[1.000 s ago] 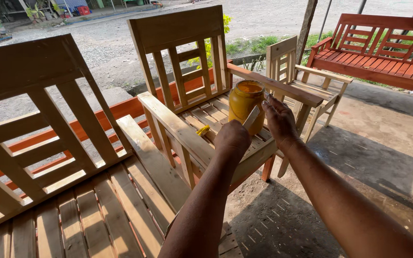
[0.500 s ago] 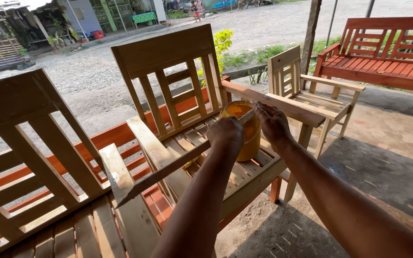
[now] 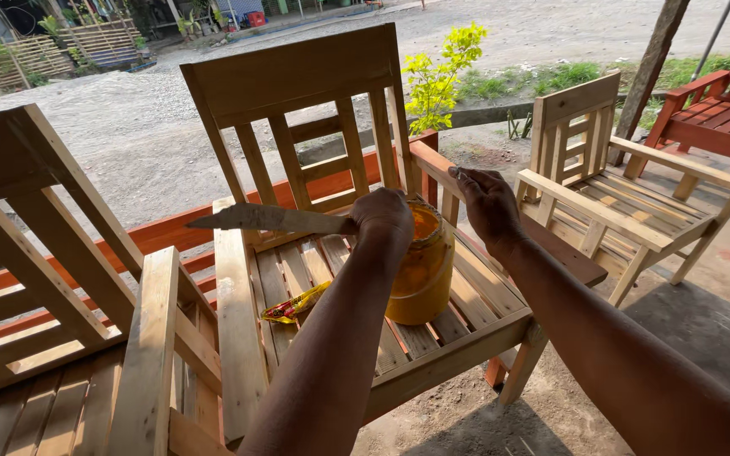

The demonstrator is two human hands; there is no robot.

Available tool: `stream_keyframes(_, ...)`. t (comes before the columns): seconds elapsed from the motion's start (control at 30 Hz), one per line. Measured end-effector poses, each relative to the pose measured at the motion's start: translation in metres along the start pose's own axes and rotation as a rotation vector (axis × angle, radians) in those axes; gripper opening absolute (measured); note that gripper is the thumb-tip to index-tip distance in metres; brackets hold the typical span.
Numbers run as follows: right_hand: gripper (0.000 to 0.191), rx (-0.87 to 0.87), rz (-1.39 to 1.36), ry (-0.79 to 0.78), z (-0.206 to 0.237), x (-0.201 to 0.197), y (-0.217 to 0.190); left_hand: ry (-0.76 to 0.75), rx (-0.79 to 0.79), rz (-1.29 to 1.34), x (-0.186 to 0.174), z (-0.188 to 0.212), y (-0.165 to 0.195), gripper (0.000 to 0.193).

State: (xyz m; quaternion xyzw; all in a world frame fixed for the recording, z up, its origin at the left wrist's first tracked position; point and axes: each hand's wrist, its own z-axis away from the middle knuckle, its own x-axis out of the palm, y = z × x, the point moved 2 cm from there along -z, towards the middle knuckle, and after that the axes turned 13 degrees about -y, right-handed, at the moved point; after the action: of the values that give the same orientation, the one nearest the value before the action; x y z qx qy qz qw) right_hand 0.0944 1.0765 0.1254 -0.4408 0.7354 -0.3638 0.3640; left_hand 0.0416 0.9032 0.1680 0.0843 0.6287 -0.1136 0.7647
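Left grip [image 3: 382, 221] clasps one knife [image 3: 268, 220] over one jar [image 3: 420, 270].

left hand [image 3: 382, 221] gripping flat blade [image 3: 268, 219] over orange jar [image 3: 420, 274] on slatted wooden chair [image 3: 297, 84]; right hand [image 3: 487, 203] just beside jar.

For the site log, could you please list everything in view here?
chairs: three, bare wood, foreground
jar: one, orange-yellow, on middle chair's seat
knife: one, long blade, pointing left over the seat
wrapper: one, yellow-red, on the seat slats
bench: one, red, top right
plant: one, yellow-green, behind chairs
post: one, brown, right
left hand: grip on knife, above jar
right hand: beside jar's rim
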Motion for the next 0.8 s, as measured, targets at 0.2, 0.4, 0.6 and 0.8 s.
stream_keyframes(0.2, 0.031, -0.002, 0.125, 0.009, -0.048, 0.014, 0.021, -0.077, 0.12, -0.032, 0.004, -0.044, 0.024, 0.033)
stream_keyframes(0.4, 0.033, 0.022, 0.127, 0.097, -0.102, 0.005, 0.042, -0.176, 0.166, -0.21, 0.025, -0.115, 0.041, 0.033)
stream_keyframes(0.6, 0.034, 0.09, 0.122, 0.133, -0.14, 0.004, 0.07, -0.293, 0.237, -0.287, 0.077, -0.18, 0.048, 0.034)
stream_keyframes(0.8, 0.033, 0.083, 0.061, 0.042, -0.152, 0.028, 0.091, -0.325, 0.268, -0.283, 0.132, -0.214, 0.062, 0.041)
